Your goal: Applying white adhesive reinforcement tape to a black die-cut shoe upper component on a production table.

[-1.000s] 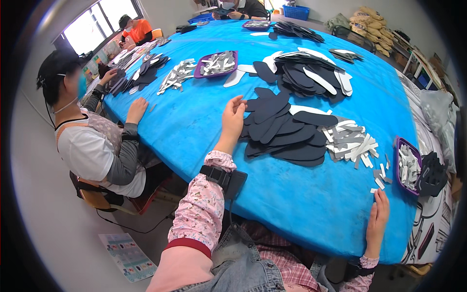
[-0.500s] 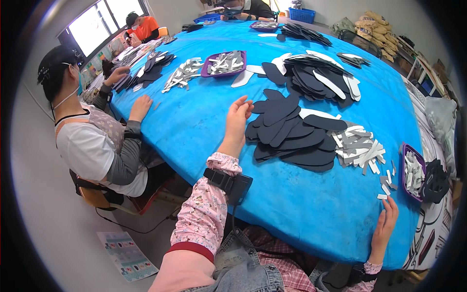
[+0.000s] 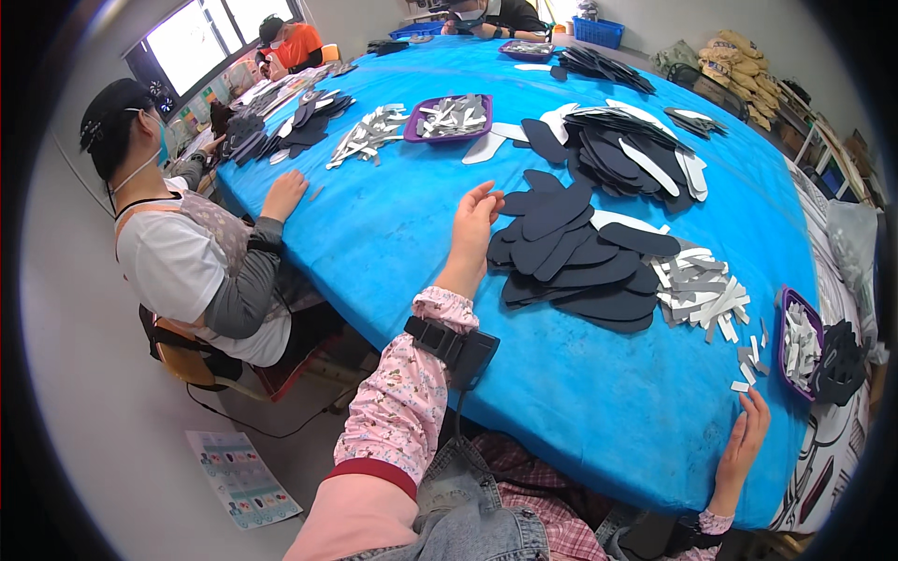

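My left hand (image 3: 475, 229) rests on the blue-covered table with its fingers loosely bent and nothing visible in them. Just right of it lies a heap of black insoles (image 3: 580, 266), close to the fingertips. Beside that heap is a loose pile of white and grey strips (image 3: 702, 290). At the table's near right my right hand (image 3: 742, 439) lies with fingers extended and empty. Its fingertips are nearest a few scattered small strips (image 3: 748, 365). A purple basket of strips (image 3: 784, 299) stands just beyond that hand.
A larger stack of black and white insoles (image 3: 627, 154) sits farther back, near another purple basket (image 3: 412, 131) with strips. At the left a co-worker (image 3: 192, 243) sits by the table edge; two more people are at the far side. A dark cap-like object (image 3: 839, 365) lies at right.
The whole view has shifted slightly. My hands stay in nearly the same places on the table. The left co-worker's farther hand has moved away toward the dark pieces.
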### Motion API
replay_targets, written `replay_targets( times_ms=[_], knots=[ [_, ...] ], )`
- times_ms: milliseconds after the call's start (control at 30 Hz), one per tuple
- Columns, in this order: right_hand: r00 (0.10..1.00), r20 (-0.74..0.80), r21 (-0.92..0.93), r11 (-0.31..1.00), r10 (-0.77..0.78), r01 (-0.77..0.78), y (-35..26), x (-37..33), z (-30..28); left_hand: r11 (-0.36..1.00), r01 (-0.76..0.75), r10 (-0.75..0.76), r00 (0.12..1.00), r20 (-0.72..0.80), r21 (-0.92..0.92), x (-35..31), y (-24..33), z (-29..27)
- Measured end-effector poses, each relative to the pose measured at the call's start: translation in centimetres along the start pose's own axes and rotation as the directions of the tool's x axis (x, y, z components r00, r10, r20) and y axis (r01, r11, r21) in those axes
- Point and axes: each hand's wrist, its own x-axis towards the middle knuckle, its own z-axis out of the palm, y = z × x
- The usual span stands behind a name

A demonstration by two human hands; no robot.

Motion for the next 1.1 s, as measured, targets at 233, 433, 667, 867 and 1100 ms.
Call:
replay_targets(
  times_ms=[233,433,667,867,1100],
  knots=[
    [1.0,-0.005,-0.025,0.999,-0.025,0.025,0.12,0.03,0.0,1.0,0.004,-0.004,1.0,0.008,-0.002,0.08,-0.02,0.04],
    [1.0,0.006,0.056,0.998,0.015,-0.015,0.02,0.06,-0.21,1.0,0.008,-0.008,1.0,0.017,-0.008,0.15,-0.15,0.04],
    [0.999,0.013,0.003,1.0,-0.03,0.03,-0.25,0.2,0.04,1.0,-0.001,0.001,1.0,0.016,-0.021,0.15,-0.21,0.15],
    [0.999,0.033,0.027,1.0,-0.009,0.008,-0.42,0.14,-0.02,1.0,0.017,-0.017,1.0,0.014,-0.021,0.16,-0.22,0.1],
    [0.999,0.029,0.04,0.999,-0.027,0.026,-0.48,0.28,0.09,1.0,0.014,-0.014,1.0,0.016,-0.003,0.14,-0.14,0.06]
  ],
)
